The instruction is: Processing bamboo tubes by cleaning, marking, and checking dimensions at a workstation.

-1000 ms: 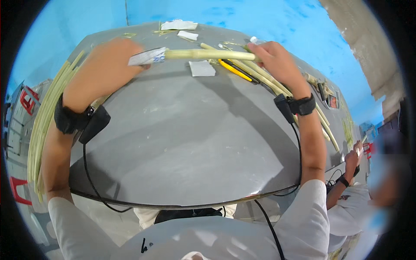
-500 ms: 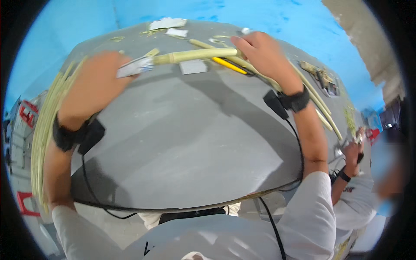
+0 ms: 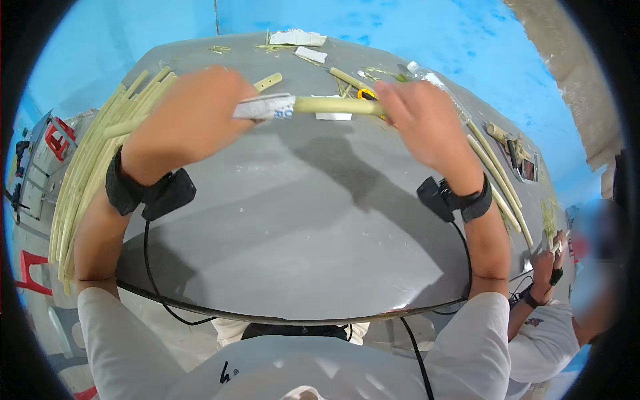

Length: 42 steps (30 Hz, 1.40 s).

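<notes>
Left grip [image 3: 192, 120] clamped on paper [image 3: 268, 107] around a pale stalk [image 3: 335, 105], right grip [image 3: 421, 120] on its bare length — other stalks [image 3: 87, 187] flank both.

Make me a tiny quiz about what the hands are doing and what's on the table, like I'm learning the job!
1. What does the left hand hold against the bamboo stalk?
A) a white sheet
B) a red sponge
C) a wooden spoon

2. True or false: the right hand is holding nothing.

3. Fill in the blank: the bigger bunch of stalks lies along the ____ side of the grey table.

Key:
1. A, the white sheet.
2. False; the right hand grips the bamboo stalk too.
3. left
</notes>
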Each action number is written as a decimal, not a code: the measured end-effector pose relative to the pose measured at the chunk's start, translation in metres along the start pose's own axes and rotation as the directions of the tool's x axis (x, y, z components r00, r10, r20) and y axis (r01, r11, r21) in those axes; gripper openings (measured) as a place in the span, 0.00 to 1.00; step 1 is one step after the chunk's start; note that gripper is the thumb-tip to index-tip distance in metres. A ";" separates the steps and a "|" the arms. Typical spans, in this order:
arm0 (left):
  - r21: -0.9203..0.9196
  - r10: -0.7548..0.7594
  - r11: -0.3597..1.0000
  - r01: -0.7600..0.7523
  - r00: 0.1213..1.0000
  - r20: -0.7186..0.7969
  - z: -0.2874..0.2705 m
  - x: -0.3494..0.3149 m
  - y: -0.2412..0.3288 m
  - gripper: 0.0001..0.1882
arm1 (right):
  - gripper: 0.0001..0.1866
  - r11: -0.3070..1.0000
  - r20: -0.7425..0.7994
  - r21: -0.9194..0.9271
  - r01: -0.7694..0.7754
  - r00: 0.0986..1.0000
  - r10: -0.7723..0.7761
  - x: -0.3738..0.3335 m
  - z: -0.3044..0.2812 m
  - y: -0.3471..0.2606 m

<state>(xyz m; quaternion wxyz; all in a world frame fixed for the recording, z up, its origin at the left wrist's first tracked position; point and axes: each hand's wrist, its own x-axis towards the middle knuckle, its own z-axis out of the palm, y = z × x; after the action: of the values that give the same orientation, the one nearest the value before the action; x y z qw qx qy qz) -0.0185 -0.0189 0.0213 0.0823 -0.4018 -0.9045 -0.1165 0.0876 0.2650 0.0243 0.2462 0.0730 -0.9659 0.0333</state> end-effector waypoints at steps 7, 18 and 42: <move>0.099 0.047 0.995 -0.023 0.967 -0.250 -0.021 0.011 -0.025 0.13 | 0.22 0.950 -0.086 0.073 -0.304 0.947 0.309 0.007 -0.020 0.052; 0.174 -0.003 0.984 0.044 0.974 -0.227 -0.036 0.014 -0.034 0.16 | 0.26 0.952 -0.112 0.065 -0.300 0.945 0.306 0.004 -0.036 0.025; 0.092 0.152 0.986 -0.140 0.978 -0.141 -0.035 -0.008 -0.031 0.13 | 0.27 0.972 0.055 0.127 -0.199 0.979 0.194 -0.004 -0.038 -0.003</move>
<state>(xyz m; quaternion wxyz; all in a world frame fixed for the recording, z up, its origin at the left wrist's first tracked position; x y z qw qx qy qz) -0.0344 -0.0550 0.0487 0.1736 -0.4539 -0.8680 -0.1022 0.1095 0.2661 0.0560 0.2159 -0.0063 -0.9690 0.1197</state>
